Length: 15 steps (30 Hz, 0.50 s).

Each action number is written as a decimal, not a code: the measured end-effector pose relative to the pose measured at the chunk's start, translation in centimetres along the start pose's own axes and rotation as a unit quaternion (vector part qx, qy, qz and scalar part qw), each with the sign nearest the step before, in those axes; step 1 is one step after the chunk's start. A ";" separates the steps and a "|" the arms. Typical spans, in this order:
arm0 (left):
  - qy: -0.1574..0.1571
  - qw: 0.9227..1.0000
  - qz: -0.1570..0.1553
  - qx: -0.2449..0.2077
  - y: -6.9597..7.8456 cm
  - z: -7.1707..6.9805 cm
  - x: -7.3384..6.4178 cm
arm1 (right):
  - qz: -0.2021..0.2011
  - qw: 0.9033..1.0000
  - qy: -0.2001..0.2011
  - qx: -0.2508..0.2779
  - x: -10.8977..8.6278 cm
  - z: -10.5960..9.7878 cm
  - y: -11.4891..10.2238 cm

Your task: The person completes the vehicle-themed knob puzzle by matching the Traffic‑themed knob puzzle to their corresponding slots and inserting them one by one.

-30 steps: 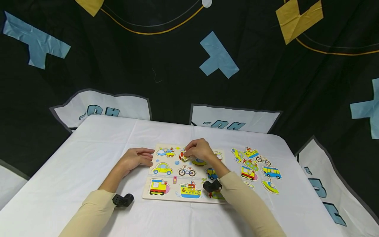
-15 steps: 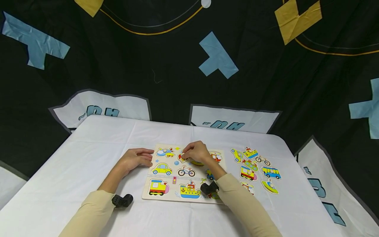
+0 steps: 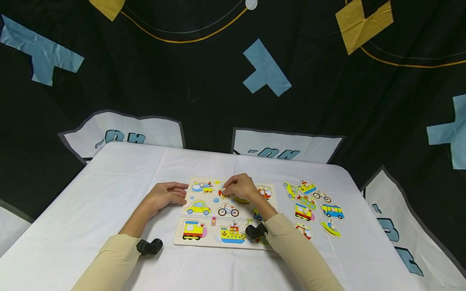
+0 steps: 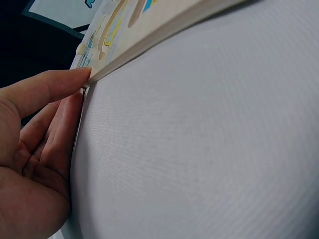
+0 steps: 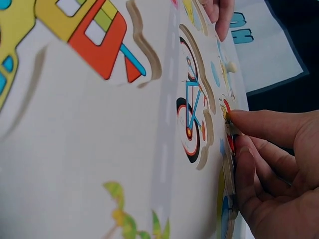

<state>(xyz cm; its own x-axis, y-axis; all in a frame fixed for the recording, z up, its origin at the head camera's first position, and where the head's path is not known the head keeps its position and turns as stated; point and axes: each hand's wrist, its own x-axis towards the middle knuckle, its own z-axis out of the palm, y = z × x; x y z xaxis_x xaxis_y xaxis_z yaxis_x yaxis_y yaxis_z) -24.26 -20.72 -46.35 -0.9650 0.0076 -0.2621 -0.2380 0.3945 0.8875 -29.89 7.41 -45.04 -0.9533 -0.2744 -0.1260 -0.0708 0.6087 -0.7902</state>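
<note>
A wooden peg-puzzle board (image 3: 214,234) printed with vehicles lies on the white table. My left hand (image 3: 164,197) rests at its left side, the thumb (image 4: 75,79) touching the board's edge and the fingers loosely extended. Over the board's upper middle, my right hand (image 3: 242,188) pinches a red-and-yellow puzzle piece (image 5: 227,105) between thumb and fingers. The piece is at the board's surface, partly hidden by the fingertips; I cannot tell whether it sits fully in its recess. An airplane piece (image 3: 202,187) with a knob sits at the upper left.
Right of the board lie several loose knobbed pieces, among them a bus (image 3: 332,211), a train (image 3: 304,212), a bicycle (image 3: 322,196) and a ship (image 3: 307,187). A helicopter piece (image 3: 303,230) lies by the right sleeve. A dark curtain (image 3: 214,101) hangs behind the table.
My right hand has shifted slightly left, and the tilted piece in its fingers now lies flatter against the board. The left hand stays in place.
</note>
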 end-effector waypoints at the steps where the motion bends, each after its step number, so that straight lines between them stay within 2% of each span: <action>1: -0.001 1.000 0.001 0.001 0.0 0.0 0.0 | 0.001 1.000 -0.001 0.002 0.0 0.0 0.0; 15: -0.004 1.000 0.001 0.001 0.1 -0.1 0.0 | 0.015 1.000 0.002 0.008 -0.4 -0.6 -0.2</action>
<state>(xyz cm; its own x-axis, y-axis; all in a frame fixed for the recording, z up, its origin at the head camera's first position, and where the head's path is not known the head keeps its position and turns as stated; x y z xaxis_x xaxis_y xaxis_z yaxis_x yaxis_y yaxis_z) -24.29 -20.74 -46.26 -0.9646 0.0165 -0.2633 -0.2356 0.3956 0.8877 -29.71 7.87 -44.49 -0.9561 -0.2533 -0.1476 -0.0373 0.6045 -0.7957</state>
